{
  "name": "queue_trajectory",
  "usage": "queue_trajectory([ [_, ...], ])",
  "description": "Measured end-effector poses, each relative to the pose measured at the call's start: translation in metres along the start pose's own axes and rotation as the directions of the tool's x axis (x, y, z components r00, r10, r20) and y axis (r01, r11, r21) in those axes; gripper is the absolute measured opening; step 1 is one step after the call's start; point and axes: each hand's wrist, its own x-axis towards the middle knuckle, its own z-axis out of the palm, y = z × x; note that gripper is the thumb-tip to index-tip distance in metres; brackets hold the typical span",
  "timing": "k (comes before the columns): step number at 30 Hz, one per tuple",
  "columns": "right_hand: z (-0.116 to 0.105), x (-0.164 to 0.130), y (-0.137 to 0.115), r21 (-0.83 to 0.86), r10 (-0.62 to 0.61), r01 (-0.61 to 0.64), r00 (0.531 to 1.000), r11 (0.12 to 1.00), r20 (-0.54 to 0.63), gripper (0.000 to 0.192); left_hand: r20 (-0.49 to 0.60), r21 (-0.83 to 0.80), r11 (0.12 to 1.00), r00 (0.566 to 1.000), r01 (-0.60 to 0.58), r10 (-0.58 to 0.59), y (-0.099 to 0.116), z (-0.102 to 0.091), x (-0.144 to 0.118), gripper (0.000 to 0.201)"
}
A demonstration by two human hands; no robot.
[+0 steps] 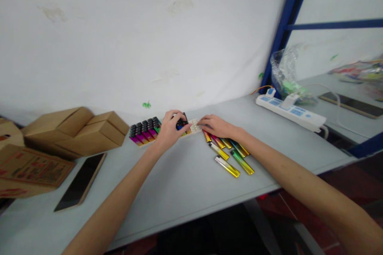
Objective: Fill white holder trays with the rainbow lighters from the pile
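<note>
A narrow white rack [195,126] with small slots stands on the table near the wall. Several lighters [145,130] with black tops stand upright in its left part, purple and gold ones among them. My left hand [171,129] curls over the middle of the rack, thumb and fingers closed around a dark-topped lighter [180,123]; its lower part is mostly hidden. My right hand [220,126] is at the rack's right end, fingertips together against it. Below this hand lie loose shiny lighters, including a green and gold one [243,162] and a silver and yellow one [228,166].
Cardboard boxes [98,133] stand at the left, beside a dark phone [80,182] lying flat. A white power strip [291,112] with plugs lies at the right, near a blue metal frame [279,36] and clear plastic wrap [285,67]. The wall rises behind the table [179,191].
</note>
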Motion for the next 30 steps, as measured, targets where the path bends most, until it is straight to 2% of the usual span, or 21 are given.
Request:
queue_trajectory([
  [4, 0.001, 0.0, 0.001, 0.003, 0.009, -0.009, 1.0, 1.0, 0.005, 0.03, -0.124, 0.062, 0.998, 0.992, 0.007, 0.0, 0.022, -0.003, -0.004, 0.012],
  [6, 0.001, 0.0, 0.002, 0.022, 0.004, -0.004, 1.0, 1.0, -0.002, 0.03, -0.126, 0.046, 0.999, 0.992, -0.012, 0.018, 0.042, -0.002, -0.01, 0.008],
  [9, 0.002, -0.001, 0.003, 0.047, -0.009, 0.01, 1.0, 0.999, -0.01, 0.029, 0.05, -0.102, 0.991, 0.995, -0.082, 0.087, 0.074, 0.004, -0.025, 0.006],
  [12, 0.002, 0.0, 0.004, 0.041, 0.004, -0.004, 1.0, 0.999, -0.006, 0.029, 0.234, -0.256, 0.954, 0.948, -0.153, 0.214, 0.101, 0.012, -0.04, 0.017],
  [15, 0.003, 0.0, 0.004, 0.036, 0.014, -0.014, 1.0, 0.999, -0.003, 0.029, 0.321, -0.32, 0.921, 0.889, -0.222, 0.326, 0.115, 0.018, -0.048, 0.027],
  [18, 0.002, 0.0, 0.003, 0.034, 0.021, -0.021, 1.0, 0.999, 0.001, 0.029, 0.345, -0.332, 0.903, 0.856, -0.271, 0.384, 0.115, 0.021, -0.051, 0.027],
  [21, 0.001, 0.0, 0.002, 0.037, 0.018, -0.019, 1.0, 0.999, 0.004, 0.03, 0.349, -0.337, 0.907, 0.861, -0.253, 0.37, 0.105, 0.02, -0.053, 0.026],
  [23, 0.001, 0.0, 0.002, 0.037, 0.011, -0.012, 1.0, 0.999, 0.006, 0.031, 0.359, -0.337, 0.916, 0.869, -0.22, 0.341, 0.097, 0.016, -0.056, 0.024],
  [27, 0.002, -0.001, 0.004, 0.023, 0.011, -0.011, 1.0, 1.0, 0.006, 0.031, 0.428, -0.363, 0.923, 0.856, -0.131, 0.29, 0.084, 0.003, -0.062, 0.023],
  [30, 0.003, -0.001, 0.004, 0.036, 0.016, -0.016, 1.0, 0.999, -0.001, 0.03, 0.451, -0.43, 0.902, 0.872, 0.025, 0.191, 0.077, -0.005, -0.063, 0.021],
])
